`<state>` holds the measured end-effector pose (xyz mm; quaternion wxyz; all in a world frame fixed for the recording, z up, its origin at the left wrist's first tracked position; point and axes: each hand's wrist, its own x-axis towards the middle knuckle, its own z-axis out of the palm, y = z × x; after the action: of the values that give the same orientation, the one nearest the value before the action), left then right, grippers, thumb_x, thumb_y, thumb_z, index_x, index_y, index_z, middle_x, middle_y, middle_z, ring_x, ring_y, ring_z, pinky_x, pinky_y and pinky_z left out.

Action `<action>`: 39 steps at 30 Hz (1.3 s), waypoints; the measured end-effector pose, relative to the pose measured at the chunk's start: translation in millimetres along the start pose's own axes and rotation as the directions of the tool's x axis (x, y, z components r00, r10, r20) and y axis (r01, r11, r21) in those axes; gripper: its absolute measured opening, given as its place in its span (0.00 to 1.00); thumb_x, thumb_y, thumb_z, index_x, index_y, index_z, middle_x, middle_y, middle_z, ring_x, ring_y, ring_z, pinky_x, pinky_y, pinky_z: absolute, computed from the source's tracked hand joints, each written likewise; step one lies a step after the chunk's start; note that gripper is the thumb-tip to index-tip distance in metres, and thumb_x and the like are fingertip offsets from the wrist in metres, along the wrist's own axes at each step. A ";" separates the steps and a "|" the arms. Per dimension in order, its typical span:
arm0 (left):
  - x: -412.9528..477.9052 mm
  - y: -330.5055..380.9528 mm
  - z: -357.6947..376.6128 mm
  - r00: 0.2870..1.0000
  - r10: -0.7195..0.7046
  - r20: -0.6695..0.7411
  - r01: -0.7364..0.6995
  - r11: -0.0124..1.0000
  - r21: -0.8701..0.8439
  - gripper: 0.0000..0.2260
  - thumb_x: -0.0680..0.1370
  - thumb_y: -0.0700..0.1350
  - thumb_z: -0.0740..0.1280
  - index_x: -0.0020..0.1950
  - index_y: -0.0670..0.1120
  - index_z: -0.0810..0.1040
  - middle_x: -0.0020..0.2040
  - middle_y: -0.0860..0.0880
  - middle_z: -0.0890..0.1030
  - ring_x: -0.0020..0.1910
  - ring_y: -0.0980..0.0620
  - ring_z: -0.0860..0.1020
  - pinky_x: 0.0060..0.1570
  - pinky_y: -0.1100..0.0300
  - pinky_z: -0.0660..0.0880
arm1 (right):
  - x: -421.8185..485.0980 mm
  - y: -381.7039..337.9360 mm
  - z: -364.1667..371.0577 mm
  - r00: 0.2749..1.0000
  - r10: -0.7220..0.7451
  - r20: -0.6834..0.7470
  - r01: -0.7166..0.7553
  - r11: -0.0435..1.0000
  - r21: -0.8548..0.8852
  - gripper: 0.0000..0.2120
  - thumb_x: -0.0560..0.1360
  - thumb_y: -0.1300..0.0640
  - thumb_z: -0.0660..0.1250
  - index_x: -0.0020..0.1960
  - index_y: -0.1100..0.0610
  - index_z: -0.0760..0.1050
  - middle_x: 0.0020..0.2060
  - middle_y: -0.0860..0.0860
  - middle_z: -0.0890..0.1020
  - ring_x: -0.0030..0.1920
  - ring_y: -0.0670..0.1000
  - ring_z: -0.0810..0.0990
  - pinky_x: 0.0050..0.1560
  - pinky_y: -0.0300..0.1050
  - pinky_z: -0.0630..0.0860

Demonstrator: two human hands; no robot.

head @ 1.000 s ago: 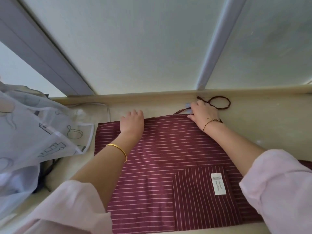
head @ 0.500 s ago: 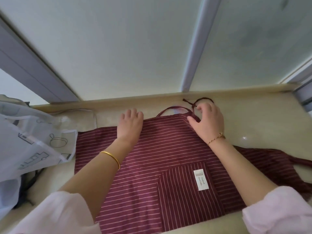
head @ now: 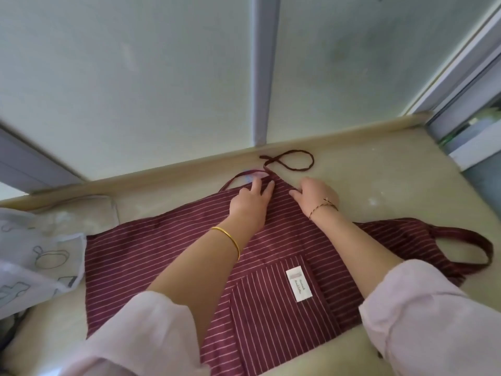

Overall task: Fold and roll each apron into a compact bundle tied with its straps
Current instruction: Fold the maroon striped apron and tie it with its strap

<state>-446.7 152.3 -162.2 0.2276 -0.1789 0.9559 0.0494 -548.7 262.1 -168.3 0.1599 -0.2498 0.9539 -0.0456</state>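
**Apron flat, both hands at far edge: watch the straps**

- Frosted window panels [head: 135, 77] run along the back. A beige smooth counter [head: 406, 185] sits below them.
- The maroon cotton apron with thin pale stripes [head: 151, 256] lies spread flat on the counter, pocket side up. It isn't folded or rolled yet, so we judge this an early step.
- A pale translucent fabric with line-drawn prints [head: 35, 256] sits just beside the apron's left edge. We can't tell if it overlaps.
- Our left hand [head: 250, 202] is palm down on the apron's far edge. Fingers are straight and pressing, and it grips nothing.
- Our right hand [head: 315, 195] is just beside it, also palm down. Fingers are loosely extended on the cloth and we see nothing pinched. The thumb is hidden.
- The wide maroon fabric loop [head: 461, 248] trails off the apron's right end.
- The thin dark braided cord strap [head: 287, 161] lies looped on bare counter past the far edge, near both hands.
- A small white sewn label [head: 298, 284] sits on the pocket.

Risks from here:
- The cord could get folded inside. It's loose and right at the fold line, and then we'd have nothing to tie with.
- The wide loop could bunch up and make the roll lopsided.
- The cloth could slide on the smooth counter, since flat palms alone give little hold. That would skew the fold.
- The pale fabric could get caught in the left side of the fold.
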 end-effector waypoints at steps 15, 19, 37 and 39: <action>-64.7 103.4 -2.6 0.882 0.457 0.116 -0.449 0.889 -0.093 0.14 0.77 0.57 0.63 0.46 0.46 0.72 0.41 0.50 0.76 0.41 0.49 0.77 0.37 0.55 0.75 | -118.5 98.7 -14.5 0.985 0.153 0.073 -0.146 0.984 -0.100 0.26 0.72 0.38 0.65 0.65 0.52 0.68 0.62 0.53 0.72 0.63 0.56 0.71 0.59 0.54 0.70; -93.5 132.5 25.7 0.791 0.513 0.334 -0.594 0.776 0.213 0.23 0.73 0.65 0.65 0.51 0.45 0.75 0.39 0.51 0.78 0.36 0.52 0.76 0.33 0.58 0.74 | -123.0 110.2 -0.8 0.993 0.094 0.070 -0.085 0.989 -0.121 0.22 0.75 0.51 0.65 0.67 0.52 0.65 0.63 0.55 0.69 0.62 0.57 0.70 0.57 0.53 0.73; -81.3 203.3 4.3 0.735 0.168 0.657 0.275 0.811 -0.516 0.31 0.74 0.66 0.63 0.59 0.39 0.75 0.48 0.45 0.81 0.45 0.49 0.81 0.45 0.56 0.81 | -117.6 212.7 -45.9 0.982 0.007 -0.189 0.045 0.963 0.266 0.09 0.77 0.62 0.60 0.53 0.53 0.76 0.54 0.52 0.77 0.46 0.52 0.78 0.46 0.47 0.75; -78.0 219.2 9.0 0.803 0.117 0.584 0.288 0.781 -0.553 0.27 0.75 0.62 0.65 0.56 0.38 0.75 0.42 0.46 0.80 0.40 0.50 0.80 0.42 0.59 0.80 | -115.9 236.5 -49.7 0.990 0.099 -0.101 -0.078 0.977 0.198 0.07 0.76 0.62 0.59 0.49 0.51 0.72 0.53 0.53 0.76 0.43 0.55 0.78 0.48 0.51 0.76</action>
<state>-457.8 383.0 -132.1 0.4431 -0.2645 0.7567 0.4013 -578.7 525.4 -128.2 0.1322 -0.1875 0.9625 -0.1448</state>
